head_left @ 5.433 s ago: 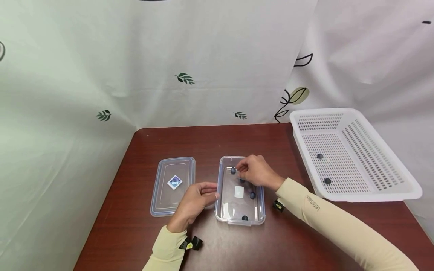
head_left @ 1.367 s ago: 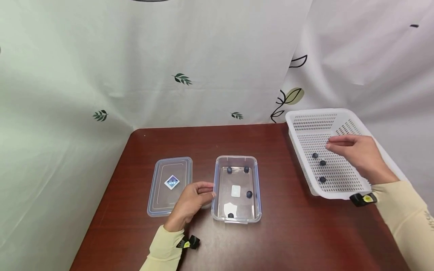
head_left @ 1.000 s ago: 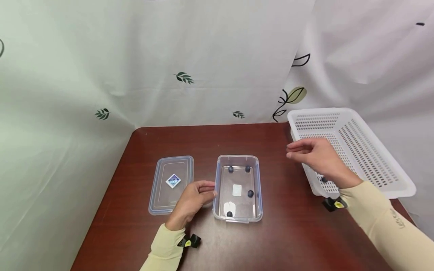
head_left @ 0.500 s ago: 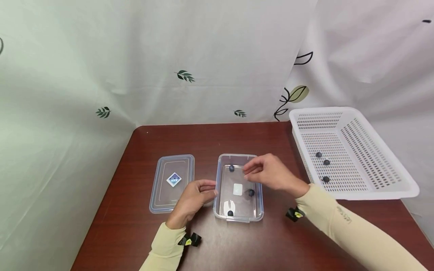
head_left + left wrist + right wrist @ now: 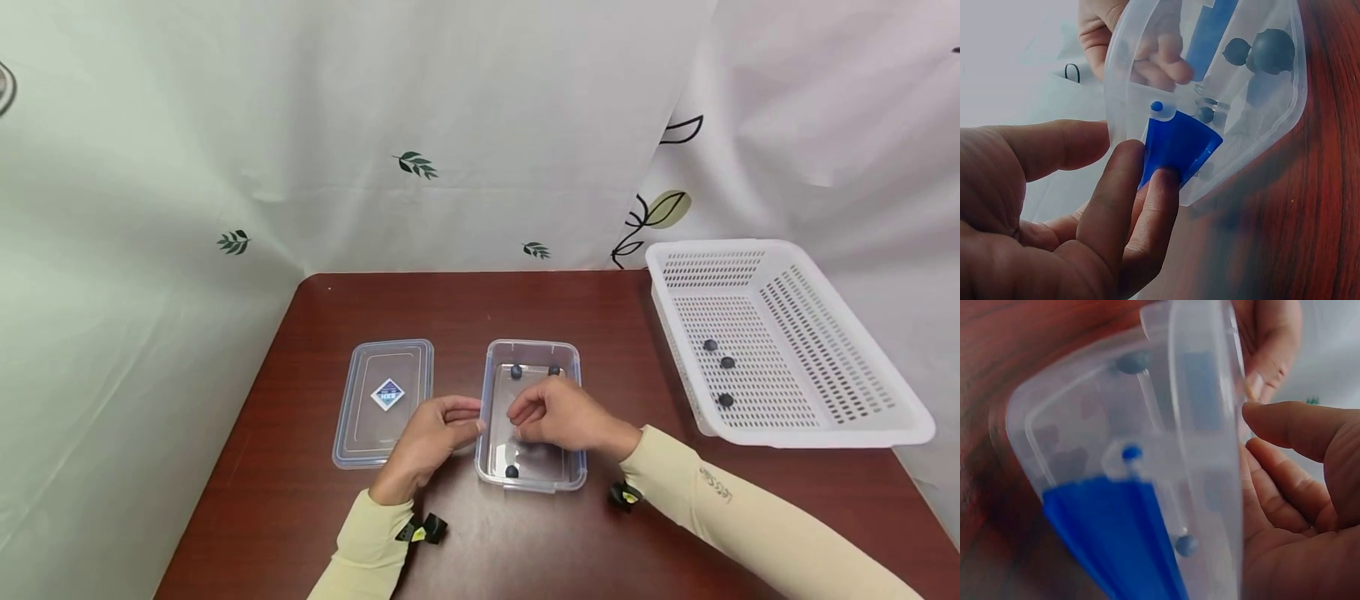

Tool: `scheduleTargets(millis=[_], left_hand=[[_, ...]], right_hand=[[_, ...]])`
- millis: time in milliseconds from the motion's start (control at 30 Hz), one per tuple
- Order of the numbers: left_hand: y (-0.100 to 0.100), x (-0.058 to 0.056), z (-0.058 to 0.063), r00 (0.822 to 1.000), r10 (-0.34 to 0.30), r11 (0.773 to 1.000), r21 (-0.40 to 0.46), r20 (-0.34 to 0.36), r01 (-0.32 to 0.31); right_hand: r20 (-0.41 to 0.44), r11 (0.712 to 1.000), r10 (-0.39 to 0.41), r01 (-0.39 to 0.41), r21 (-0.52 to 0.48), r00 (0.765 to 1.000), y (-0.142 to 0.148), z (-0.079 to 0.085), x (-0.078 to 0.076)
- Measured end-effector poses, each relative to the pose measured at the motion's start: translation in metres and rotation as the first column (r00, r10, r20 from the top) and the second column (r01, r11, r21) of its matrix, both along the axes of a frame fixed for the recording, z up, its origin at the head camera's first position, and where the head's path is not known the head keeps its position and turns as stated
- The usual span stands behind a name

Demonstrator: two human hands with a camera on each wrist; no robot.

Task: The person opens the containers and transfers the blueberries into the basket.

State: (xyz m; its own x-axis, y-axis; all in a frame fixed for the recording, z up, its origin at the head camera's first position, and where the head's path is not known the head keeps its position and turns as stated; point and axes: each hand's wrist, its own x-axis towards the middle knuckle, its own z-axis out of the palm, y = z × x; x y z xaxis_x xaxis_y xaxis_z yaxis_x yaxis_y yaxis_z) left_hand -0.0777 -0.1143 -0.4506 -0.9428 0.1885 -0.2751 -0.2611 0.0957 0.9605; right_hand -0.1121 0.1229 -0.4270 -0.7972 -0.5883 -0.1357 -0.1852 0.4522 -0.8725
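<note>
A clear plastic food container [image 5: 572, 467] without its lid stands on the table, with several blueberries in it, among them one blueberry [image 5: 517, 372] at the far left and another [image 5: 512, 472] at the near end. My left hand [image 5: 432, 437] rests against its left wall, fingertips on the blue latch [image 5: 1175, 147] in the left wrist view. My right hand [image 5: 562, 414] reaches down inside, thumb and fingers near each other, covering part of the container floor. In the right wrist view a gap shows between thumb [image 5: 1279, 419] and fingers, with no berry visible there.
The container's lid [image 5: 384, 437] lies left of the container, bearing a blue and white sticker. At the right stands a white perforated basket [image 5: 832, 433] holding a few blueberries [image 5: 727, 362]. A pale curtain [image 5: 480, 125] hangs behind the dark red table [image 5: 292, 500].
My right hand has travelled left from over the basket into the container. Since the earliest frame the basket has gained one blueberry. The left hand stays at the container's left wall.
</note>
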Motion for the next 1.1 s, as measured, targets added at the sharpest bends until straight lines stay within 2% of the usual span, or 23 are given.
scheduleTargets(millis=[267, 433, 833, 1100], left_hand=[[0.0, 0.001, 0.002, 1.0, -0.003, 1.0, -0.012, -0.003, 0.003], [0.0, 0.0, 0.0, 1.0, 0.004, 1.0, -0.018, 0.007, -0.004], [0.0, 0.0, -0.001, 1.0, 0.002, 1.0, -0.019, 0.007, -0.002], [0.0, 0.0, -0.001, 1.0, 0.003, 1.0, -0.027, 0.008, -0.003]], right_hand=[[0.033, 0.995, 0.095, -0.095, 0.008, 0.995, -0.013, -0.008, 0.003], [0.054, 0.992, 0.118, -0.12, 0.031, 0.992, -0.017, -0.01, 0.005], [0.014, 0.974, 0.155, -0.155, 0.164, 0.988, -0.022, -0.016, 0.009], [0.024, 0.968, 0.193, -0.194, 0.161, 0.981, -0.023, -0.017, 0.011]])
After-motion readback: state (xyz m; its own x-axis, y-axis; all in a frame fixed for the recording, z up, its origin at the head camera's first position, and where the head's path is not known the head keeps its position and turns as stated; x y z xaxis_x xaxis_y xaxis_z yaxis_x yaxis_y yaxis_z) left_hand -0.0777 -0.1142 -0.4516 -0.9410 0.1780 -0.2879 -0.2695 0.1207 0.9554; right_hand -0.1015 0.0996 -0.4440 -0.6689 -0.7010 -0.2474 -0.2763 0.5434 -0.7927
